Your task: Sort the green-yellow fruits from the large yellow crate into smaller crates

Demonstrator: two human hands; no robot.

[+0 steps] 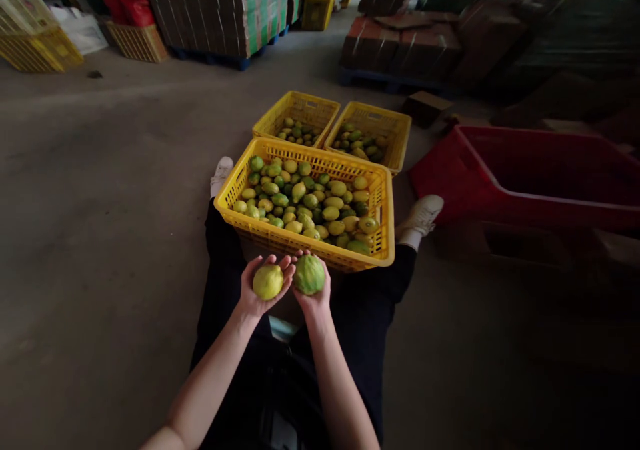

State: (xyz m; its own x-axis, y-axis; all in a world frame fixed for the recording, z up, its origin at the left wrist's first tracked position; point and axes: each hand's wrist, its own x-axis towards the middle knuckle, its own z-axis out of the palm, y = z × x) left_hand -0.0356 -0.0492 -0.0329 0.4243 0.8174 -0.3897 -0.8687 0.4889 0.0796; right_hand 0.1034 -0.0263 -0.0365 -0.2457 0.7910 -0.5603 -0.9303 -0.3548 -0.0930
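My left hand (250,287) cups a yellow lemon (268,282), palm up, with the fingers curled around its far side. Beside it my right hand (320,293) holds a green lemon (309,275) that has a bumpy skin. The two hands are close together, just in front of the near wall of a large yellow crate (300,238). Many yellow and green lemons (331,213) lie loose inside that crate, which sits between my outstretched legs.
Behind it stand two more yellow crates, one at left (273,118) and one at right (397,140), each partly filled with lemons. A red bin (440,177) is to the right. Wrapped box stacks (200,10) on pallets and a small cardboard box (427,107) lie farther back.
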